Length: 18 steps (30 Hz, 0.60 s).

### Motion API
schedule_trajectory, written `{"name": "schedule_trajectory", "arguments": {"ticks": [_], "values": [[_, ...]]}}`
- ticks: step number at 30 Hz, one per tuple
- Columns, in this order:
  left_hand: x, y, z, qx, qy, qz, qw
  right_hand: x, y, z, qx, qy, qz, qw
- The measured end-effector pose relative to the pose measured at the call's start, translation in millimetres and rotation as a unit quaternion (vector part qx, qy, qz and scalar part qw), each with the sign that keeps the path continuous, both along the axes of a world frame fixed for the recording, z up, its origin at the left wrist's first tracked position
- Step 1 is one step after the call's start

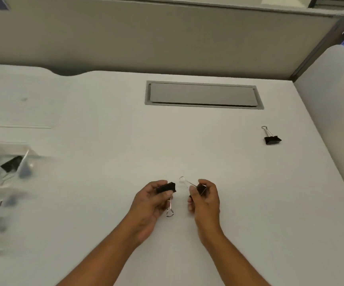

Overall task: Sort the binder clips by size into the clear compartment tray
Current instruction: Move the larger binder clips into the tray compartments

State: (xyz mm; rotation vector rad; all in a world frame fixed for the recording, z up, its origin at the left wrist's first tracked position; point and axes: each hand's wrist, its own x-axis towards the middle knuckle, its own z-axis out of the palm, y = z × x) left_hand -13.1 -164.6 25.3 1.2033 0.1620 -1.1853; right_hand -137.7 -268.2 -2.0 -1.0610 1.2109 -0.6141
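Near the front edge, the left hand (152, 200) pinched a black binder clip (166, 188), wire handle hanging toward the person. Just beside it, the right hand (205, 198) curled round a second clip (200, 188), seemingly held close to compare sizes. The clear tray (6, 162) sat blurred at left, apparently with clips inside. A third clip (272, 139) lay far right.

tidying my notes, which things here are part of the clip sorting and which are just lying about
Job: clip in left hand; clip in right hand; loose clip far right; clear tray, blurred, at left.
Lying about: grey desk hatch; partition wall.
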Motion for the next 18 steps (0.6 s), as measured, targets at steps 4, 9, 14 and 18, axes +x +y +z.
{"name": "schedule_trajectory", "arguments": {"ticks": [4,9,14,18], "values": [[50,49,21,-0.019,-0.066,0.009,0.998,45,50,17,0.012,0.001,0.057,0.998],[116,128,44,0.066,-0.261,0.033,0.962,115,90,44,-0.039,0.011,0.145,0.989],[208,212,54,0.161,-0.424,0.157,0.877,183,145,58,-0.073,-0.008,0.201,0.977],[280,253,51,0.214,-0.557,0.160,0.786,218,193,61,-0.097,-0.004,0.234,0.967]]}}
